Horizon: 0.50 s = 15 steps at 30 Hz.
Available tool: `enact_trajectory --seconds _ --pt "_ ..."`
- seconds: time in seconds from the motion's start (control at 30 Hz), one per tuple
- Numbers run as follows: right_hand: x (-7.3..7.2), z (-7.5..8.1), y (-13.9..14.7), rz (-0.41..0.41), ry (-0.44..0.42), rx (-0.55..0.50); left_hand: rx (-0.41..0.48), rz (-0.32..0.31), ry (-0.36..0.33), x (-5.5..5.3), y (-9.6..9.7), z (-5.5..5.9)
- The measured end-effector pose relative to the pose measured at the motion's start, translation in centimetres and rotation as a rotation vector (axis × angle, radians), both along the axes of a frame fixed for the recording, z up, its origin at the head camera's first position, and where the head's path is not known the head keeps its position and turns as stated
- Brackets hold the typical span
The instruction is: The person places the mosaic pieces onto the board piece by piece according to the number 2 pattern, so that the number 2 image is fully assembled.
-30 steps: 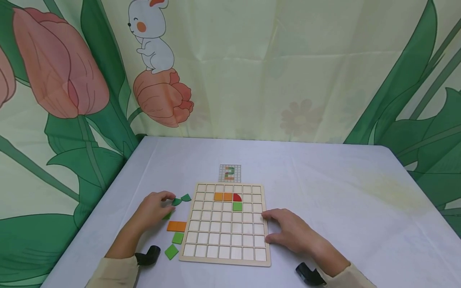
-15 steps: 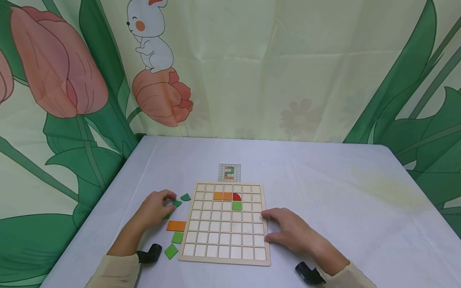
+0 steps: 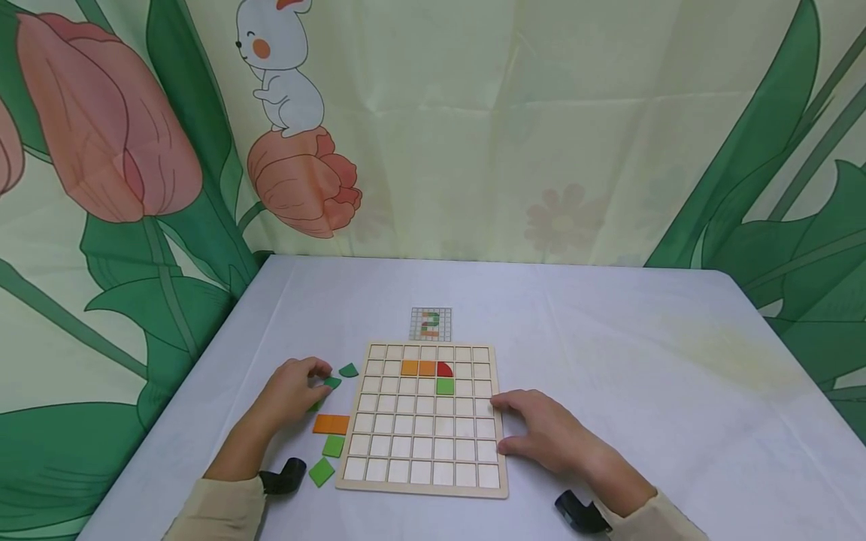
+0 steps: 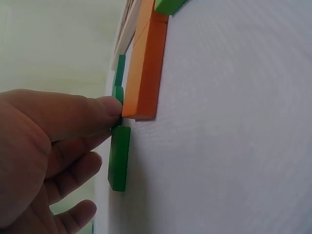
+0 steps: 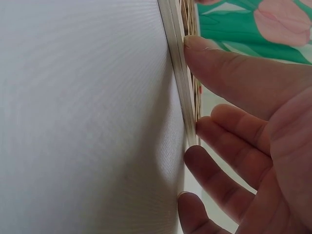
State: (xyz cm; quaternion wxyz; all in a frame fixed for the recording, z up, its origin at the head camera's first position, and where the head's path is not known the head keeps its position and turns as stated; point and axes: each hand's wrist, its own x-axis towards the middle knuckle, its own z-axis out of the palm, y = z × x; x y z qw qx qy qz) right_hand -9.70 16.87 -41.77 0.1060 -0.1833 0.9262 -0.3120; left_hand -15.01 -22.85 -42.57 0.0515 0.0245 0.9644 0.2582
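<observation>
At the board's left, my left hand (image 3: pixel 292 389) pinches a dark green quarter-circle tile (image 3: pixel 332 382) between thumb and fingers, low over the table. A second dark green quarter-circle tile (image 3: pixel 348 370) lies just beyond it. Another green tile (image 4: pixel 119 158) sits by the fingertips in the left wrist view. My right hand (image 3: pixel 544 428) rests its thumb and fingertips against the right edge of the wooden grid board (image 3: pixel 421 492), fingers relaxed. Set in the board's upper cells are two orange square tiles (image 3: pixel 418 368), a red quarter-circle tile (image 3: pixel 444 370) and a light green square tile (image 3: pixel 445 386).
Left of the board lie orange tiles (image 3: pixel 331 424) side by side, with a light green tile (image 3: pixel 334 446) and a turned light green tile (image 3: pixel 322 472) nearer me. A small pattern card (image 3: pixel 416 324) with a gridded coloured figure lies beyond the board on the white table (image 3: pixel 609 338).
The dark green tile at my left fingertips has shifted slightly nearer me. My right hand stays at the board's edge.
</observation>
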Motion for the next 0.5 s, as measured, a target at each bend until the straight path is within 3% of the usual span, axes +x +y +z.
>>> enact_trajectory --seconds 0.5 --pt "-0.13 -0.19 0.05 0.010 0.009 -0.004 -0.023 0.002 -0.003 0.69 0.70 0.46"
